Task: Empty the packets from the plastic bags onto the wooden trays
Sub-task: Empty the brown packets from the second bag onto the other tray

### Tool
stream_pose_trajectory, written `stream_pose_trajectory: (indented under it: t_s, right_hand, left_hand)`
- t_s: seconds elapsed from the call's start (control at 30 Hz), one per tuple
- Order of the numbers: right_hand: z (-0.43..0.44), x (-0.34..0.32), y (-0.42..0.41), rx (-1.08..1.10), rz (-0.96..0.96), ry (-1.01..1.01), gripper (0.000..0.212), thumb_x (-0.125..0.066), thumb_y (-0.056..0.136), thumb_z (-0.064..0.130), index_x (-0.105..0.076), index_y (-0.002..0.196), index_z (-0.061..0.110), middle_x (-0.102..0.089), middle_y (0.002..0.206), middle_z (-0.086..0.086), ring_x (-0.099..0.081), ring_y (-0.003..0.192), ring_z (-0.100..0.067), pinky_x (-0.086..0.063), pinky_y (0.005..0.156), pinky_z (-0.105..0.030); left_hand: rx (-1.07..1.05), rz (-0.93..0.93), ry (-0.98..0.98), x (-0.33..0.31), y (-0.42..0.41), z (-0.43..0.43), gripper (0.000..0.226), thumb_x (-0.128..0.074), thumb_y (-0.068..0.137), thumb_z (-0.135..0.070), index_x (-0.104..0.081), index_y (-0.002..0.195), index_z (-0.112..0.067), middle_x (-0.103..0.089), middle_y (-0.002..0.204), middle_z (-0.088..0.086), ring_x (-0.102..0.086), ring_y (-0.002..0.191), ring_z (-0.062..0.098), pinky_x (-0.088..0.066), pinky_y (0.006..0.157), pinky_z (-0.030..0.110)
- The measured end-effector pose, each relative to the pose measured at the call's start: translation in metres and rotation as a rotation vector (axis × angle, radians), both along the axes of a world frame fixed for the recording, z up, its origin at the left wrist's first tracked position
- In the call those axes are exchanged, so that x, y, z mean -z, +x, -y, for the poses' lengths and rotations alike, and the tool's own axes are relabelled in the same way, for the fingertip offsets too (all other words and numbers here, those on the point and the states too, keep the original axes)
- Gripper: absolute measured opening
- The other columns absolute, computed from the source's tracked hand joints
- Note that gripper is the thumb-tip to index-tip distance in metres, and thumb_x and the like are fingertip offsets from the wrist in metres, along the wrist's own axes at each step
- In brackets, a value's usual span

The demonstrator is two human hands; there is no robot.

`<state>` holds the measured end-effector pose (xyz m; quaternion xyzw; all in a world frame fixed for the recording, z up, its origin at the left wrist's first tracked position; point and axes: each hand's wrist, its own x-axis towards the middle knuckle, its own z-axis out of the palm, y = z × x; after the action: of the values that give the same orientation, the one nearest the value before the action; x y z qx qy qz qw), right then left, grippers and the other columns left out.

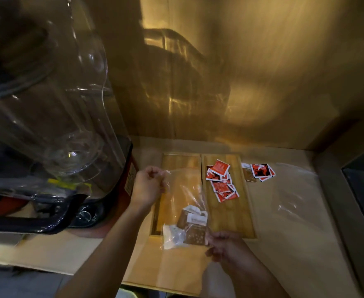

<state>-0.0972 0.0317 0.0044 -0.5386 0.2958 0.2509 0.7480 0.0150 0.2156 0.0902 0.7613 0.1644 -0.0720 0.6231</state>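
Two long wooden trays lie side by side on the counter, the left tray point(180, 162) bare, the right tray point(234, 216) carrying several red and white packets point(220, 179). Over the left tray I hold a clear plastic bag point(184, 196) with brown and white packets point(192, 224) bunched in its lower end. My left hand point(148, 186) pinches the bag's upper far corner. My right hand point(226, 246) grips its near lower corner beside the brown packets.
A few red and brown packets point(260, 172) lie loose on the counter right of the trays. An empty clear bag point(294, 190) lies further right. A large clear-topped machine point(47, 125) crowds the left side. A brown wall stands close behind.
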Motion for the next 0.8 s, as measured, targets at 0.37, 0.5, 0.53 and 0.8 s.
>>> stream_pose_trajectory:
  t_s: [0.37, 0.5, 0.53, 0.8]
  right_hand:
    - [-0.023, 0.009, 0.024, -0.043, -0.185, -0.137, 0.005, -0.053, 0.088, 0.003, -0.055, 0.085, -0.001, -0.056, 0.066, -0.012, -0.030, 0.028, -0.007, -0.017, 0.031, -0.009]
    - [-0.023, 0.007, 0.023, -0.017, -0.199, -0.122, 0.007, -0.054, 0.087, 0.002, -0.054, 0.081, -0.002, -0.057, 0.064, -0.012, -0.032, 0.031, -0.009, -0.017, 0.031, -0.011]
    - [-0.023, 0.006, 0.023, -0.016, -0.202, -0.116, 0.007, -0.053, 0.087, 0.002, -0.054, 0.081, -0.002, -0.057, 0.062, -0.012, -0.032, 0.031, -0.009, -0.017, 0.030, -0.011]
    - [-0.020, 0.011, 0.025, -0.067, -0.208, -0.173, 0.011, -0.055, 0.085, 0.002, -0.056, 0.074, 0.000, -0.062, 0.046, -0.006, -0.033, 0.030, -0.012, -0.017, 0.033, -0.012]
  left_hand:
    - [0.083, -0.273, 0.079, 0.062, 0.000, -0.029, 0.029, -0.049, 0.091, -0.019, -0.052, 0.120, -0.013, -0.061, 0.110, 0.013, -0.060, 0.095, 0.029, -0.051, 0.093, 0.048]
    - [0.138, -0.282, 0.243, 0.064, -0.018, -0.032, 0.029, -0.052, 0.089, -0.021, -0.061, 0.110, -0.002, -0.066, 0.109, 0.017, -0.063, 0.101, 0.035, -0.051, 0.087, 0.041]
    - [0.153, -0.279, 0.288, 0.067, -0.024, -0.033, 0.026, -0.053, 0.089, -0.023, -0.065, 0.102, -0.004, -0.069, 0.100, 0.017, -0.066, 0.095, 0.034, -0.052, 0.082, 0.039]
    - [0.243, -0.434, 0.402, 0.087, -0.072, -0.040, 0.030, -0.058, 0.084, -0.037, -0.062, 0.092, -0.009, -0.070, 0.086, 0.014, -0.068, 0.081, 0.030, -0.052, 0.066, 0.036]
